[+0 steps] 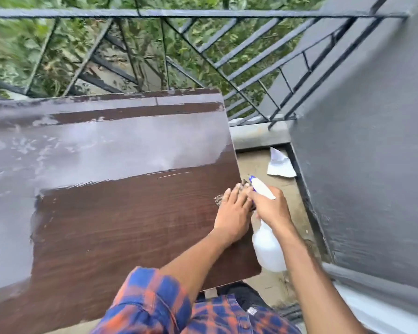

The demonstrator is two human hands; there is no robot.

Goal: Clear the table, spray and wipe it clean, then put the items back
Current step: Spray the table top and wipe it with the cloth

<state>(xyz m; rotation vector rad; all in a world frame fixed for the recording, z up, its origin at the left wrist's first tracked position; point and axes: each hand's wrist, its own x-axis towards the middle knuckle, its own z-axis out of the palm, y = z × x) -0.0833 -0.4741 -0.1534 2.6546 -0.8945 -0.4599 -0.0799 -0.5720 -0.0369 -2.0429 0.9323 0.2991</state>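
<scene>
A dark brown wooden table (121,213) fills the left and middle of the head view; its far part gleams wet and pale. My left hand (232,210) lies flat near the table's right edge, pressing a patterned cloth (241,186) that shows only past my fingertips. Just to its right, my right hand (270,208) grips the neck of a white spray bottle (268,249) with a blue-tipped nozzle that points away from me. The bottle hangs beside the table's right edge, over the floor.
A black metal railing (203,13) runs behind the table with green foliage beyond it. A grey wall (372,141) rises on the right. A crumpled white paper (280,162) lies on the concrete floor in the narrow gap between table and wall.
</scene>
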